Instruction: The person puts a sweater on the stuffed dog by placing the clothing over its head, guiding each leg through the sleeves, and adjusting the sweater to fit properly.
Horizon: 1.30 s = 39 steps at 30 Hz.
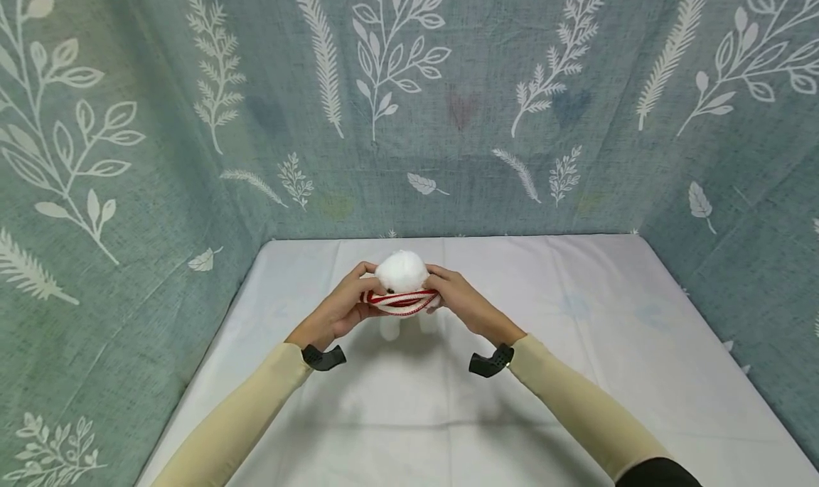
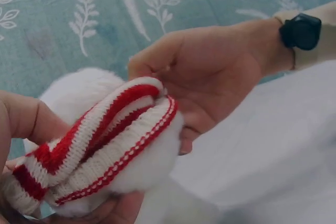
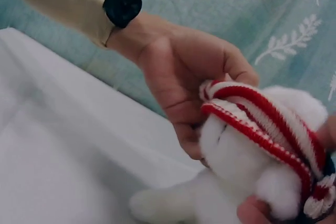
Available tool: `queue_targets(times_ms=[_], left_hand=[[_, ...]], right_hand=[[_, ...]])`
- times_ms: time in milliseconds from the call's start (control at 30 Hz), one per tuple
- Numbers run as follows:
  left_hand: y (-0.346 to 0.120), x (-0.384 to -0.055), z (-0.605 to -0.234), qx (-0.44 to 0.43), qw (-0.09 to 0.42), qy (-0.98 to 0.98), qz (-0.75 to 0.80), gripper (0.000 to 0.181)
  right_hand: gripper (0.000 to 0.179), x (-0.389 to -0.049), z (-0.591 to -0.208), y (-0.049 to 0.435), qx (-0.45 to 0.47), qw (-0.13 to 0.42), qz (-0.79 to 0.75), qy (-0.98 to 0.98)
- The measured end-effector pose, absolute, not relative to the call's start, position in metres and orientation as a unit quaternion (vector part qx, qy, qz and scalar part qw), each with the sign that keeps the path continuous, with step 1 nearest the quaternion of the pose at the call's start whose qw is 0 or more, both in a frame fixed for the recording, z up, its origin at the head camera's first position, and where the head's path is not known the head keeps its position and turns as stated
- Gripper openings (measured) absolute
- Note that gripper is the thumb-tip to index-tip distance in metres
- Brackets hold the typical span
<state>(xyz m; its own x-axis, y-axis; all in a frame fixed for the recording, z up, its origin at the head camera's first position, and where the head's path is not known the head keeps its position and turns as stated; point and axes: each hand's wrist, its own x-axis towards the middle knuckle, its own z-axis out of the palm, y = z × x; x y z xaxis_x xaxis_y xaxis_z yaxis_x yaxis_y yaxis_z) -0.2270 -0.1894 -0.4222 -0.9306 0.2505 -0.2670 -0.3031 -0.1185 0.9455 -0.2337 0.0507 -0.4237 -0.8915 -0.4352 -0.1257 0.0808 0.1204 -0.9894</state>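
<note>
A white plush toy (image 1: 402, 270) is held upright over the middle of the table, its pale legs hanging below. Across its face lies a red-and-white striped knit piece (image 2: 105, 140) with a red-dotted edge. My left hand (image 1: 348, 303) pinches the knit at one side of the toy's head, the thumb in front. On the opposite side my right hand (image 1: 466, 301) grips the other end of the knit. A small dark eye shows just above the band in the head view. Much of the toy's body is hidden by the knit and the fingers.
A white cloth (image 1: 544, 402) with fold creases covers the table. Blue-green curtains (image 1: 461, 153) with white leaf prints rise along the back and both sides. Each wrist wears a black strap device, such as the one (image 1: 491, 361) on the right.
</note>
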Motion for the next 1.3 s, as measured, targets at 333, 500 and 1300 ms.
queue_targets(times_ms=[333, 500, 1300], left_hand=[[-0.186, -0.227, -0.427, -0.064, 0.179, 0.609, 0.77, 0.024], [-0.185, -0.226, -0.428, -0.077, 0.187, 0.578, 0.791, 0.025], [-0.183, -0.221, -0.423, -0.064, 0.227, 0.573, 0.785, 0.049]], right_hand=[[0.055, -0.236, -0.423, 0.048, -0.098, 0.197, -0.692, 0.688], [0.055, -0.235, -0.423, 0.045, -0.087, 0.203, -0.712, 0.666], [0.074, -0.232, -0.427, 0.046, -0.125, 0.259, -0.725, 0.626]])
